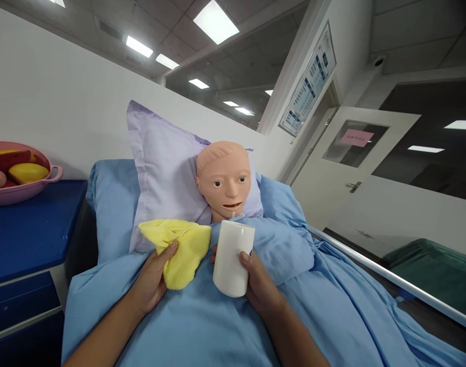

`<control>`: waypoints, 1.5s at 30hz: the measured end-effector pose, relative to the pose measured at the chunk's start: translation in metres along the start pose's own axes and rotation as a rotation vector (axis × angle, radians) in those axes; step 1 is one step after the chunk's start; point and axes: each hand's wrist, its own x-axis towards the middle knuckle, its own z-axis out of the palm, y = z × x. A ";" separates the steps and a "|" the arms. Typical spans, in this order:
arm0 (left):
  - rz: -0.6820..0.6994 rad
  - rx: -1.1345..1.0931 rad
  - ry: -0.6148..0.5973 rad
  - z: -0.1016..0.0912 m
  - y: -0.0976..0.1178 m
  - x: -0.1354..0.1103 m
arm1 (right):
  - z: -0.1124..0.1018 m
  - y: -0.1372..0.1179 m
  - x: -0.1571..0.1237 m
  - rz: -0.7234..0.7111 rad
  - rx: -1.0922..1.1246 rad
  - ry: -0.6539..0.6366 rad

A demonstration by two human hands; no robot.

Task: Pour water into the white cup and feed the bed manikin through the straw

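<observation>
My left hand is closed on a folded yellow towel, thumb on top and the other fingers hidden beneath the cloth. A white mug is gripped by my right hand, its thumb along the side and fingertips showing at the far edge. A short pale straw sticks up behind the mug's rim, just below the chin of a mannequin. The mannequin's head rests on a lilac pillow, mouth slightly parted. Both hands are above the blue quilt that covers its body.
To the left, a pink basin holding fruit-like items stands on a blue bedside cabinet. A white bed rail runs along the right side. Beyond it are a door and a green cover. A wall stands behind the bed.
</observation>
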 end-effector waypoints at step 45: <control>-0.003 0.182 0.030 0.012 0.008 -0.011 | 0.005 0.013 0.000 -0.147 -0.056 0.157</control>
